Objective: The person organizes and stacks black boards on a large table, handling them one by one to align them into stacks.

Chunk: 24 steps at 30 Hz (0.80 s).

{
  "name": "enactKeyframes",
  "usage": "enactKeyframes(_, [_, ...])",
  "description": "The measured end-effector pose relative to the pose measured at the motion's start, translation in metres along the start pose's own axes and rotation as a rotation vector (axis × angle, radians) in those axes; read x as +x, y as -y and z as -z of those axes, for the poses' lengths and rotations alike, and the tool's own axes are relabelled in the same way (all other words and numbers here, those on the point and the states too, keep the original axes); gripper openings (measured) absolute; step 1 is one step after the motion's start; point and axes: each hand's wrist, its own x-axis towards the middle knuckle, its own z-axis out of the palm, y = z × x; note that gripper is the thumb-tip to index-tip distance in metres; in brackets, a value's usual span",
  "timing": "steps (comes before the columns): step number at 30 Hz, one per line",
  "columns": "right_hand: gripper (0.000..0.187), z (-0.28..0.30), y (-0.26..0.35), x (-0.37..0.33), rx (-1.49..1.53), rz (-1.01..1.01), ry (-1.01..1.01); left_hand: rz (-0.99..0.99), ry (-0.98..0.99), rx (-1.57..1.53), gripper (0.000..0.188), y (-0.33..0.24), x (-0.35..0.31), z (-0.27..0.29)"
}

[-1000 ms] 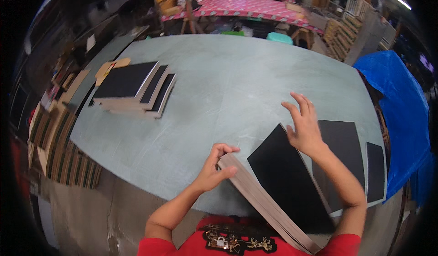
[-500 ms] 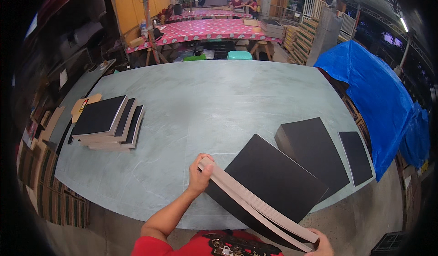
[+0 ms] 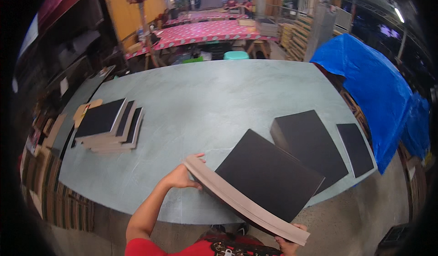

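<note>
A pair of thick black-faced boards with pale beige edges [image 3: 242,197] is tilted on edge in front of me, the two pressed together with a thin seam between them. My left hand [image 3: 181,176] wraps the far left end, its thumb on the near side and fingers on the other. At the near right end, my right hand [image 3: 292,243] grips the boards, partly hidden behind them. Just beyond lies a black-topped stack [image 3: 269,174], close to the held boards. Another black stack [image 3: 310,148] with a thick side stands behind it.
A thin black panel [image 3: 355,150] lies by the right edge of the grey-green table [image 3: 196,101]. On the left is a pile of black-topped boards [image 3: 102,119] beside a tan cardboard piece [image 3: 86,110]. A blue tarp [image 3: 365,91] hangs at the right. People sit far back.
The two held boards, splayed apart before, have come together. My left hand has shifted from pinching their top end to wrapping round it. The view has moved slightly.
</note>
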Motion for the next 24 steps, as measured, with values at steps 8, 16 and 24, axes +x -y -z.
enactKeyframes(8, [0.082,-0.010,0.034,0.017,-0.191,-0.299,0.048,0.165,0.133,0.013,0.065,0.053,-0.001,-0.024])
enactKeyframes(16, [0.076,-0.066,0.056,0.057,0.212,-0.435,0.034,0.348,-0.244,-0.129,0.070,0.029,-0.064,0.038])
enactKeyframes(24, [0.072,-0.264,0.139,0.083,0.333,-0.395,0.415,0.433,-0.518,0.203,0.067,0.055,-0.186,0.226])
